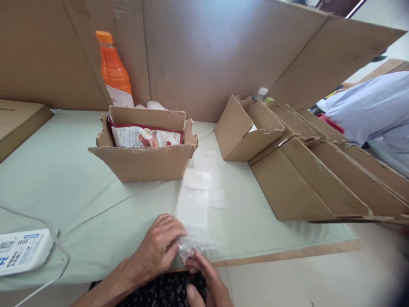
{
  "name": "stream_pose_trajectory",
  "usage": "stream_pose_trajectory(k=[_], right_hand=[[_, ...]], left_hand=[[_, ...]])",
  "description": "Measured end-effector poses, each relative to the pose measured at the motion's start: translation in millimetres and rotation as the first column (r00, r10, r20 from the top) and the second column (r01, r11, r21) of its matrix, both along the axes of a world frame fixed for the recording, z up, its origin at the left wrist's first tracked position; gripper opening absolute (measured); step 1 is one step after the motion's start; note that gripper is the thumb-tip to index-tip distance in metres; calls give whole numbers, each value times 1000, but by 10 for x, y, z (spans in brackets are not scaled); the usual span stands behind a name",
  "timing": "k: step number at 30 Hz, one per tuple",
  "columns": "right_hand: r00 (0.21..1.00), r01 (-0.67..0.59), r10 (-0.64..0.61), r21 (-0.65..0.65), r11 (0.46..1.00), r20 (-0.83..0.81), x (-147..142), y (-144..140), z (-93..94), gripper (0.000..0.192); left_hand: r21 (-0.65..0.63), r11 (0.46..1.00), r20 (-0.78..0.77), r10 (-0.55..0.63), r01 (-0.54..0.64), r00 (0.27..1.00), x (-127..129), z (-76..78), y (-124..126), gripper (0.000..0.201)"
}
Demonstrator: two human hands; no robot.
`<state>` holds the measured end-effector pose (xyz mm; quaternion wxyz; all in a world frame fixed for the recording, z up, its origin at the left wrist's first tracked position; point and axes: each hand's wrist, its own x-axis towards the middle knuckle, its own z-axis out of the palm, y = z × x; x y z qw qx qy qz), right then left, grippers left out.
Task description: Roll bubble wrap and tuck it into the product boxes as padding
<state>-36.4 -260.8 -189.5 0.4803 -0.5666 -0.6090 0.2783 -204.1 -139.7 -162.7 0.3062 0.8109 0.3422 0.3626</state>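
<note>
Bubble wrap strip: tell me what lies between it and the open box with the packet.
Nothing visible. The bubble wrap strip, pinched by both hands, left hand and right hand, reaches almost to the open box; only bare table cover lies beside it.

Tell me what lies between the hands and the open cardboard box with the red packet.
In the head view, a clear bubble-wrap strip stretches from the left hand and right hand toward the open box; otherwise bare green table.

Left hand and right hand pinch a clear plastic bag near an open cardboard box.
</note>
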Motion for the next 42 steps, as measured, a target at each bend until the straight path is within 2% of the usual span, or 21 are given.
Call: stream_pose_trajectory(k=[2, 5, 7, 9, 11, 14, 19, 23, 27, 30, 34, 36, 39, 42], right_hand=[[999, -41, 38, 75, 996, 39, 44, 11, 83, 63], [970, -134, 95, 167, 977, 224, 33, 93, 148, 67], [916, -166, 85, 177, 970, 392, 4, 182, 140, 66], [849, -148, 43, 158, 976, 526, -18, 279, 115, 61], [794, -119, 8, 143, 983, 608, -22, 365, 104, 54], [763, -95, -23, 148, 984, 646, 0, 449, 139, 42], [788, -150, 45, 121, 981, 615, 7, 451, 228, 27], [831, -158, 60, 130, 979, 553, 39, 416, 248, 19], [882, -54, -18, 139, 989, 471, 278, 527, 300, 24], [901, 25, -43, 47, 999, 431, 526, 779, 359, 24], [943, -62, 127, -212, 975, 309, 697, 1202, 431, 25], [949, -99, 178, -289, 952, 261, 701, 1362, 476, 28], [955, -162, 235, -349, 923, 179, 674, 1478, 551, 30], [939, -299, 344, -435, 850, 27, 629, 1489, 579, 26]], left_hand=[[-239, 969, 16, 67, -61, 998, -51, 69, -115, 18], [-551, 822, 6, 177, -145, 984, -141, 153, -226, 21], [-656, 742, 43, 222, -140, 974, -177, 159, -240, 30], [-695, 707, 67, 245, -131, 967, -184, 136, -214, 36], [-691, 707, 38, 240, -148, 970, -165, 116, -168, 40], [-623, 759, -64, 189, -187, 980, -112, 133, -96, 42], [-468, 866, -240, 71, -180, 968, -43, 145, -48, 44], [-375, 904, -351, 65, -204, 934, -34, 100, -53, 47], [-471, 873, -273, -5, -129, 962, -68, 161, -37, 44], [-534, 842, -272, -91, -72, 958, -90, 228, -3, 40], [-542, 839, -420, -219, -49, 881, -82, 263, 14, 32], [-539, 842, -463, -266, -31, 846, -91, 275, -2, 28], [-563, 826, -447, -319, 14, 835, -151, 312, -38, 19], [-601, 799, -439, -343, 12, 830, -233, 355, -54, 15]])
